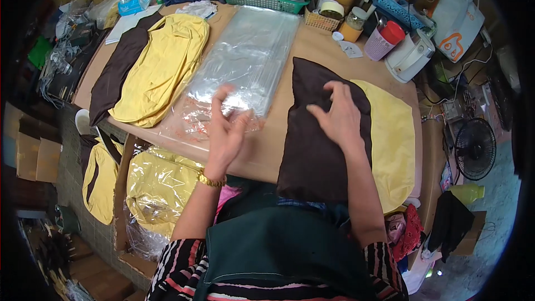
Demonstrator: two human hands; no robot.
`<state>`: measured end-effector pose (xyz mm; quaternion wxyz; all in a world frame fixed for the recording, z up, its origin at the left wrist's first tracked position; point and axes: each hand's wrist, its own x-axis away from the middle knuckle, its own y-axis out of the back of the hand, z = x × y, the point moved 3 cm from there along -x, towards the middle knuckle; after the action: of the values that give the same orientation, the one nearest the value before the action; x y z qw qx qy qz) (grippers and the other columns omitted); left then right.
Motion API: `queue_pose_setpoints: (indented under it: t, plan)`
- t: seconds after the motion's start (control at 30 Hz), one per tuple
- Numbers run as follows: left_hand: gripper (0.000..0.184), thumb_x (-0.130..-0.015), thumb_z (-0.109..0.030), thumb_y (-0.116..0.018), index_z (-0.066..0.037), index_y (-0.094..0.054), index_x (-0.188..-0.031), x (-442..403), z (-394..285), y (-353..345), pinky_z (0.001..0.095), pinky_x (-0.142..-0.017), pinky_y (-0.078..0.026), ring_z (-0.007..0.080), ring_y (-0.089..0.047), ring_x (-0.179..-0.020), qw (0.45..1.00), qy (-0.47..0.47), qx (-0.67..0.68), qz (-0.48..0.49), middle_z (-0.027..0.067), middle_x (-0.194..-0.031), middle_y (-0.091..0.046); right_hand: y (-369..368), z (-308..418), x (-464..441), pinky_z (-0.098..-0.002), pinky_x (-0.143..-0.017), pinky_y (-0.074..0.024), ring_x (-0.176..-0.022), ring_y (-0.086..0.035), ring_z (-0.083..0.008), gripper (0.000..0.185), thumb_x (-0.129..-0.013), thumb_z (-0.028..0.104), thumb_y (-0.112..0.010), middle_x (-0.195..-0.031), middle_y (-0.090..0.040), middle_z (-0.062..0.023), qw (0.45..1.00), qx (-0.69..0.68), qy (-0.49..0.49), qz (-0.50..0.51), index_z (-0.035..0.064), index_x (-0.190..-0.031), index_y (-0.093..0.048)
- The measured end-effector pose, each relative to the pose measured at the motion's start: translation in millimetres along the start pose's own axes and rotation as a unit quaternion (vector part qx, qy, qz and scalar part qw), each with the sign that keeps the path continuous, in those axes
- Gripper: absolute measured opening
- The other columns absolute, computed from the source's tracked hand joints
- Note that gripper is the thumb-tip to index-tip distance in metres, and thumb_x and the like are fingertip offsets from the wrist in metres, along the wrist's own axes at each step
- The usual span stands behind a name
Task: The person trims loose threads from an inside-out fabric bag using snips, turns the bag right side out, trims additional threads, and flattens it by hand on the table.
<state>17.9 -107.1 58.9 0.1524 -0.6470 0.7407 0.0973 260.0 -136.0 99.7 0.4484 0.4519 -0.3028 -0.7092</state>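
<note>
My left hand (227, 134), fingers apart and holding nothing, is over the near end of a stack of clear plastic bags (245, 56). Orange print shows at that end of the bags. My right hand (341, 116) is spread above a dark brown cloth piece (312, 150); whether its fingertips touch the cloth I cannot tell. A yellow cloth piece (393, 145) with a rounded edge adjoins the brown one on the right. Left of the bags lies yellow fabric (167, 61), with more dark brown fabric (120, 72) along its left side.
An open carton (120, 200) beside the table holds yellow items in clear plastic. Along the back stand a green basket (267, 3), a jar (354, 25), a pink cup (379, 43) and a white kettle (411, 56). A black fan (475, 147) is at the right.
</note>
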Motion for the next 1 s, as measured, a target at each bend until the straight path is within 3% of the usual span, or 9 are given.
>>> queue_pose_setpoints:
  t: [0.07, 0.17, 0.23, 0.33, 0.5, 0.67, 0.83, 0.93, 1.0]
  plan:
    - [0.053, -0.093, -0.010, -0.062, -0.003, -0.039, -0.140, -21, -4, 10, 0.0366, -0.106, -0.038, 0.0244, -0.038, -0.132, 0.992, 0.016, -0.081, -0.094, 0.0122, -0.141, -0.041, -17, -28, -24, -0.0481, -0.080, -0.0506, -0.099, -0.062, -0.0399, 0.055, -0.076, 0.032, -0.079, -0.110, -0.061, -0.0188, 0.999, -0.024, -0.027, -0.031, 0.0071, -0.115, -0.049]
    - [0.062, -0.092, -0.012, -0.064, -0.003, -0.032, -0.145, -50, 24, -24, 0.0380, -0.107, -0.037, 0.0277, -0.035, -0.135, 0.998, 0.025, 0.042, -0.046, 0.0161, -0.145, -0.037, -52, -66, -44, -0.0472, -0.080, -0.0507, -0.099, -0.063, -0.0395, 0.049, -0.080, 0.033, -0.075, -0.112, -0.064, -0.0177, 0.986, 0.015, -0.091, -0.138, 0.0077, -0.114, -0.050]
    - [0.069, -0.091, -0.022, -0.064, -0.002, -0.029, -0.147, -65, 56, -69, 0.0448, -0.108, -0.037, 0.0349, -0.033, -0.137, 0.999, 0.034, -0.021, 0.003, 0.0221, -0.147, -0.034, -82, -85, -49, -0.0469, -0.080, -0.0508, -0.097, -0.064, -0.0395, 0.041, -0.084, 0.033, -0.072, -0.105, -0.067, -0.0157, 0.985, 0.052, -0.160, 0.023, 0.0076, -0.111, -0.054]
    - [0.077, -0.091, -0.028, -0.064, -0.001, -0.022, -0.149, -71, 86, -116, 0.0426, -0.106, -0.040, 0.0413, -0.040, -0.132, 0.966, -0.106, -0.230, -0.045, 0.0277, -0.145, -0.035, -85, -97, -43, -0.0448, -0.075, -0.0488, -0.088, -0.064, -0.0391, 0.028, -0.091, 0.027, -0.066, -0.089, -0.066, -0.0187, 0.982, -0.058, -0.150, -0.102, 0.0022, -0.097, -0.056]
    - [0.029, -0.093, -0.028, -0.059, -0.001, -0.066, -0.102, -63, 84, -116, 0.0417, -0.078, -0.050, 0.0388, -0.065, -0.085, 0.937, 0.073, -0.273, 0.207, 0.0222, -0.086, -0.068, -74, -133, -38, -0.0401, -0.070, -0.0458, -0.071, -0.055, -0.0334, 0.028, -0.095, 0.024, -0.062, -0.077, -0.058, -0.0181, 0.943, -0.186, -0.153, -0.228, -0.0014, -0.090, -0.053]
    - [0.032, -0.098, -0.028, -0.054, -0.005, -0.066, -0.078, -82, 70, -5, 0.0298, -0.048, -0.041, 0.0109, -0.054, -0.051, 0.976, 0.091, -0.196, 0.009, 0.0024, -0.058, -0.060, -75, -136, -37, -0.0376, -0.070, -0.0450, -0.069, -0.051, -0.0284, 0.028, -0.096, 0.023, -0.061, -0.076, -0.055, -0.0166, 0.922, -0.237, -0.152, -0.265, -0.0019, -0.089, -0.051]
    - [0.030, -0.096, -0.023, -0.061, -0.003, -0.057, -0.118, -98, 29, 30, 0.0262, -0.061, -0.050, 0.0116, -0.058, -0.079, 0.986, -0.023, -0.014, -0.166, 0.0065, -0.111, -0.063, -78, -134, -38, -0.0358, -0.073, -0.0444, -0.073, -0.050, -0.0280, 0.026, -0.097, 0.022, -0.059, -0.079, -0.055, -0.0156, 0.917, -0.253, -0.165, -0.259, -0.0019, -0.091, -0.050]
    - [0.059, -0.091, -0.028, -0.068, -0.002, -0.044, -0.138, -99, 60, -35, 0.0248, -0.063, -0.049, 0.0134, -0.061, -0.085, 0.993, -0.021, -0.118, -0.017, 0.0122, -0.136, -0.049, -77, -130, -37, -0.0351, -0.073, -0.0442, -0.072, -0.049, -0.0272, 0.027, -0.098, 0.023, -0.059, -0.078, -0.054, -0.0145, 0.914, -0.269, -0.140, -0.271, -0.0016, -0.091, -0.050]
    - [0.049, -0.088, -0.027, -0.071, 0.001, -0.055, -0.125, -83, 61, -96, 0.0261, -0.063, -0.049, 0.0121, -0.060, -0.077, 0.988, 0.016, -0.135, 0.071, 0.0104, -0.116, -0.060, -73, -127, -35, -0.0349, -0.073, -0.0442, -0.072, -0.049, -0.0264, 0.028, -0.098, 0.023, -0.059, -0.078, -0.053, -0.0141, 0.915, -0.271, -0.140, -0.265, -0.0017, -0.090, -0.049]
